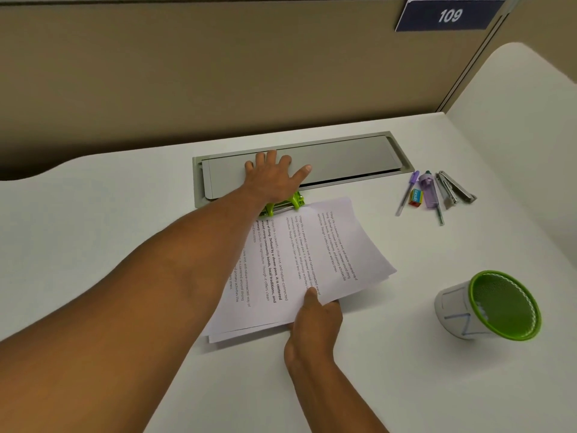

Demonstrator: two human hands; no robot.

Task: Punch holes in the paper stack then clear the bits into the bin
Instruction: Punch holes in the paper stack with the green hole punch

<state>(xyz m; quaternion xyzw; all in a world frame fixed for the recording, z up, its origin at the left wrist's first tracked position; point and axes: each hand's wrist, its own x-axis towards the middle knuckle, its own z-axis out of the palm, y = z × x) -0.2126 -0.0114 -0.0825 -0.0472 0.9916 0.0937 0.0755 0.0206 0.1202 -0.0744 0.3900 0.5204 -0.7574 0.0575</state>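
Loose stack of white printed paper sheets (pixel 299 264) fanned, edges misaligned, lying mid white surface (pixel 93 229); far edge tucked in lime-green plastic hole punch (pixel 292 203). Left hand (pixel 274 179) flat on punch, fingers spread. Right hand (pixel 313 323) pinching stack's near edge. Green-rimmed white bin (pixel 490 306) well right, tilted.

Open tabletop (pixel 109 214) is left clear to the left of the paper stack (pixel 299 264); to its right, passage is narrowed by the bin (pixel 487 307) and, farther back, the scattered stationery (pixel 437 192)
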